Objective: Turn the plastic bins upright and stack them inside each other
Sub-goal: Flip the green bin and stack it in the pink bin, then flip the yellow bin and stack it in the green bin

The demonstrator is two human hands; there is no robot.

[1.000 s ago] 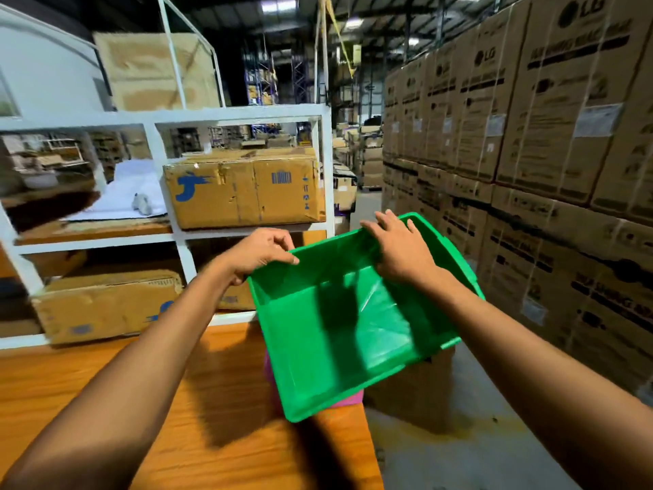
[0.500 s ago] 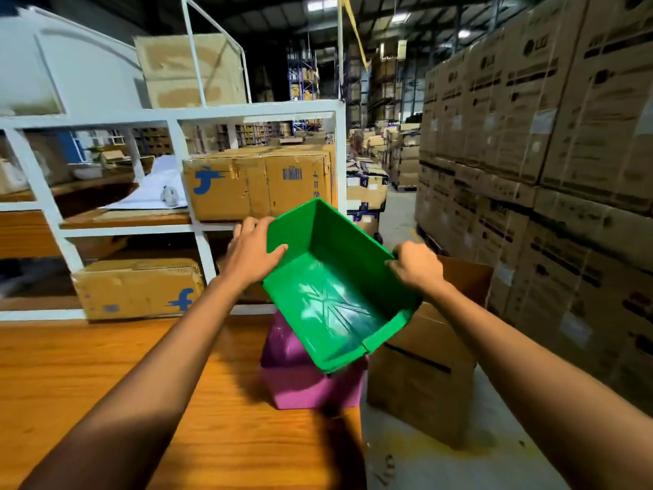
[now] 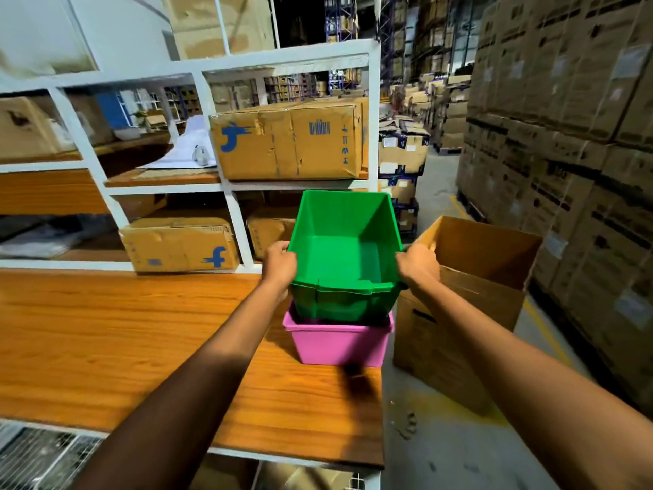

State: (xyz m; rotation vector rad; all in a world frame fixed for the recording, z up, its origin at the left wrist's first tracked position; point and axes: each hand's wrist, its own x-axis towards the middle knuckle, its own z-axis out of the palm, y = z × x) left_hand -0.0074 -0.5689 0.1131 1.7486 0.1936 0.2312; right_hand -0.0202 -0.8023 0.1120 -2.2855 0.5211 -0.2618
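Two bins in play here, a green bin (image 3: pixel 344 256) and a pink bin (image 3: pixel 339 344), and both sit mouth-up, so the flipping part looks done for this pair. The green one is partway down inside the pink one: its base is hidden below the pink rim and its upper half sticks out above. I can't tell whether it has bottomed out yet.

The left hand (image 3: pixel 279 265) grips the green bin's left rim and the right hand (image 3: pixel 418 265) grips the right rim, fingers curled over the edge on each side. Holding it by opposite rims makes sense to me. That keeps the bin level, so it slides straight down instead of jamming on a corner.

The pink bin stands on a wooden tabletop (image 3: pixel 123 341), right near its right-hand end. My guess is that a hard off-centre shove could scoot the whole stack toward that edge, so a gentle, even press seems the safer bet.

Just past the table edge, an open cardboard box (image 3: pixel 470 295) stands on the concrete floor (image 3: pixel 441 454), flaps up, close beside the right hand. Behind the table there's a white shelf rack (image 3: pixel 226 192) holding taped cartons (image 3: pixel 286 143) with a blue logo on two levels, plus some white sheets I can't make out. Down the right side of the aisle runs a tall wall of stacked brown boxes (image 3: pixel 565 136), with more racking way off in the back — a dim warehouse all round.
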